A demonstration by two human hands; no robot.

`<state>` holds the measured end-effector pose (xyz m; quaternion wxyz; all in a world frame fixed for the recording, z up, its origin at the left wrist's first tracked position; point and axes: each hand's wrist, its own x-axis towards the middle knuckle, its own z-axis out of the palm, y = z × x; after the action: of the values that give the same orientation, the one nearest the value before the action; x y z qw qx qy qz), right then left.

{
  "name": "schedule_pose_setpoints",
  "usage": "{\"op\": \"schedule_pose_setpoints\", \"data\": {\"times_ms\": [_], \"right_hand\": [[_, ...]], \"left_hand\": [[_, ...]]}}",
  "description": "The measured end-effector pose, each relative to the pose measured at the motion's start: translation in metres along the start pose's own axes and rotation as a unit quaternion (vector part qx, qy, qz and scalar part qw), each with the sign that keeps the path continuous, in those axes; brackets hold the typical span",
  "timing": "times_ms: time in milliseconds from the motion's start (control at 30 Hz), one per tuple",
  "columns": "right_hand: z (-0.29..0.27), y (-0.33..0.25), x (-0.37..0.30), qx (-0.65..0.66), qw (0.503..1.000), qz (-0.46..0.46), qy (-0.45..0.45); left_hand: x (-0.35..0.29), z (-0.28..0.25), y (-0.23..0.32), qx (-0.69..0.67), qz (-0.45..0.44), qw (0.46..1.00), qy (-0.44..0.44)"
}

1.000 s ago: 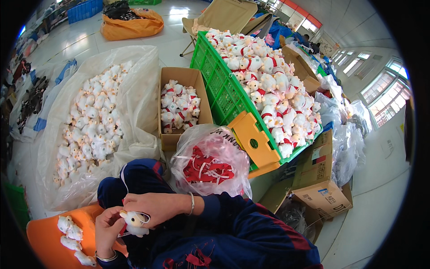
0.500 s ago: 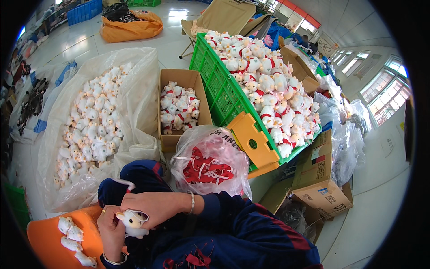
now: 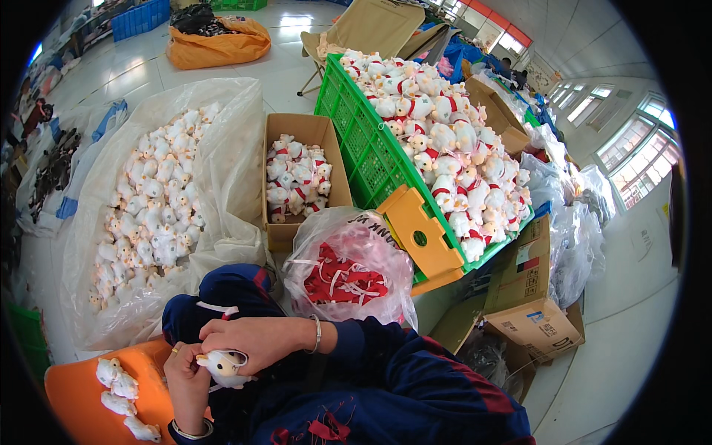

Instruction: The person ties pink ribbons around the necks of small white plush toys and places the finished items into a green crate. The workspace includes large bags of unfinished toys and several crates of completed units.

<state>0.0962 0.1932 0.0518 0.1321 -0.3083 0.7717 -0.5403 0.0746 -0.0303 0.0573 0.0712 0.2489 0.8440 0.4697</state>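
Observation:
A small white plush animal [image 3: 225,368] with a dark eye and a thin white cord loop at its head is held over my lap. My right hand [image 3: 259,343] is closed around it from above, its fingers bent over the toy's far side. Close beside the toy's ear, my left hand [image 3: 187,380] has thumb and fingers pinched together; what lies between them is hidden. A white ribbon [image 3: 216,307] with a bit of red sticks up past the right-hand knuckles. Several white plush toys [image 3: 119,403] lie on the orange seat [image 3: 78,400] at my left.
A clear plastic bag [image 3: 348,252] with red ribboned pieces stands ahead. Beyond it are a cardboard box [image 3: 326,133] of toys and a heaped green crate [image 3: 360,126]. On the left spreads a large plastic sack [image 3: 241,104] of white toys. Red scraps [image 3: 328,428] lie on my lap.
The plush animal has turned, its face now tilted more to the side. The white ribbon has shifted slightly right and down. Both hands have moved only a little.

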Motion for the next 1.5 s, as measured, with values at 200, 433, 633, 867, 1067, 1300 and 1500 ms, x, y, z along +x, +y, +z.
{"op": "schedule_pose_setpoints", "data": {"times_ms": [200, 433, 633, 867, 1067, 1300, 1500], "right_hand": [[-0.003, -0.006, 0.0, 0.1, 0.993, 0.058, -0.007], [-0.003, 0.001, 0.002, 0.086, 0.993, 0.082, -0.018], [-0.004, 0.007, 0.002, -0.035, 0.999, 0.015, 0.015], [-0.006, -0.013, 0.006, -0.069, 0.994, 0.083, 0.024], [-0.009, -0.013, 0.014, -0.109, 0.992, 0.047, 0.04], [-0.011, -0.025, 0.014, -0.082, 0.987, 0.095, 0.098], [-0.009, -0.021, 0.015, -0.064, 0.987, 0.109, 0.103]], "left_hand": [[0.001, -0.011, 0.019, 0.041, -0.025, 0.998, -0.034], [-0.001, -0.02, 0.017, 0.019, -0.023, 0.996, -0.082], [0.0, -0.02, 0.002, 0.035, 0.031, 0.989, -0.138], [-0.002, -0.018, 0.002, -0.02, 0.015, 0.988, -0.149], [-0.002, 0.009, -0.02, -0.124, -0.042, 0.983, -0.132], [-0.007, 0.041, -0.031, -0.308, -0.083, 0.944, -0.079], [-0.006, 0.044, -0.03, -0.354, -0.101, 0.925, -0.095]]}}
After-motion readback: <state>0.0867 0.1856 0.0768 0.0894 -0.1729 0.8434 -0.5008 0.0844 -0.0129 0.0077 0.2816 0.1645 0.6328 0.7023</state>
